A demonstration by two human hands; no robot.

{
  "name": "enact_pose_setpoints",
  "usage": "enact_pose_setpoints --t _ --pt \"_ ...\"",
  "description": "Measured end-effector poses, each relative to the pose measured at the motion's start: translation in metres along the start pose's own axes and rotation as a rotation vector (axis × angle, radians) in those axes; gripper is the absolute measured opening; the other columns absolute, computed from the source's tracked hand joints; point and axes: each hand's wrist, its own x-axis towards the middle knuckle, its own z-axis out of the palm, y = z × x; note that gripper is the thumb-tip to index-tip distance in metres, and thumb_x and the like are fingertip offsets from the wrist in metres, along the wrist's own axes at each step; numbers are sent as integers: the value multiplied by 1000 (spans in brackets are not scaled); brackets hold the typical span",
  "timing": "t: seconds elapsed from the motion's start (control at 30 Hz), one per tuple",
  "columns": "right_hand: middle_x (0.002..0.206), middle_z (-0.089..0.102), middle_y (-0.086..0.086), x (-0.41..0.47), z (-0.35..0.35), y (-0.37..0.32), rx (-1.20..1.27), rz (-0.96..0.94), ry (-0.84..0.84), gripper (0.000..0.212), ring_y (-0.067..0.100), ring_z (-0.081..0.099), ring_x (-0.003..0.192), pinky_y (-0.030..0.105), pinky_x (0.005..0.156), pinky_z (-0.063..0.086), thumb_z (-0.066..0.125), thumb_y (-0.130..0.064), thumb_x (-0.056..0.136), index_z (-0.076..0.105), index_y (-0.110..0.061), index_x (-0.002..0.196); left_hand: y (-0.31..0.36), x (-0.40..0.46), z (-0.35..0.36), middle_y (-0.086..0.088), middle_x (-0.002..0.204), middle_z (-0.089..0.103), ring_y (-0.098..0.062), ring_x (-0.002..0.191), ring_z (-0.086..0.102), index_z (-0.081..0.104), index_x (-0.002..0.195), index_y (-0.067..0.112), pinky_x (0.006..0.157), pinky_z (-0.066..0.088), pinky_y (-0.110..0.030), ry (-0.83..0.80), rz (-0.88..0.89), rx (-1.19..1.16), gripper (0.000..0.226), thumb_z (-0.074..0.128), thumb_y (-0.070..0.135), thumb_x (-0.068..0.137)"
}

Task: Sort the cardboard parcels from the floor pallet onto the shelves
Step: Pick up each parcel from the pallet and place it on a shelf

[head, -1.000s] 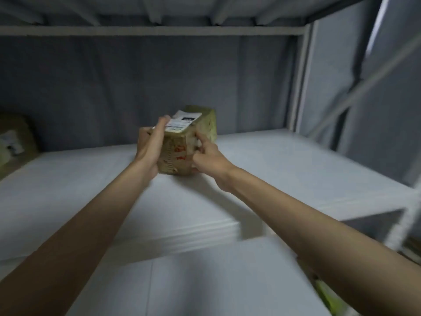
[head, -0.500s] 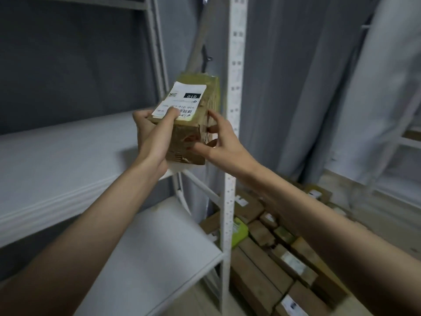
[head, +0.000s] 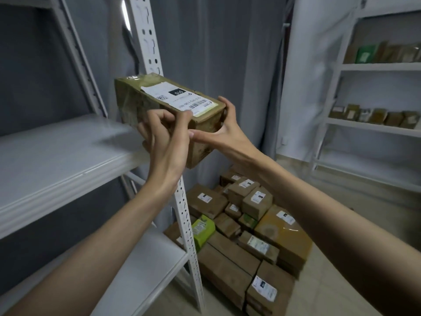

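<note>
A person holds a parcel [head: 168, 103] between the left hand [head: 164, 142] and right hand [head: 224, 131] at the outer end of a shelf [head: 57, 156], in front of its upright post [head: 184, 213]. A lower shelf [head: 145, 263] sits beneath; right of the post, parcels [head: 246, 229] are piled on the floor. More parcels line a far shelving unit [head: 373, 126] at right

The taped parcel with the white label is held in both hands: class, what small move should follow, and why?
Probably carry the parcel right toward the far shelves. Both hands, left hand and right hand, grip it clear of the near shelf, and its label faces up for reading.
</note>
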Motion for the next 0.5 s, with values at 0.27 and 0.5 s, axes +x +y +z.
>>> enact_pose_setpoints --t 0.27,0.5 --pt "129 54 -15 -13 -70 14 -107 11 294 103 -14 57 112 13 94 50 90 -25 74 20 -22 148 -6 4 68 4 113 43 -12 112 47 48 93 31 92 39 -30 -255 25 -45 31 57 56 78" --pt "131 52 -5 -64 -157 45 -291 176 527 91 -2 55 116 15 92 52 92 -28 72 24 -29 132 -52 3 168 14 107 49 2 96 51 51 109 23 81 43 -21 -506 -70 -44 31 66 40 89"
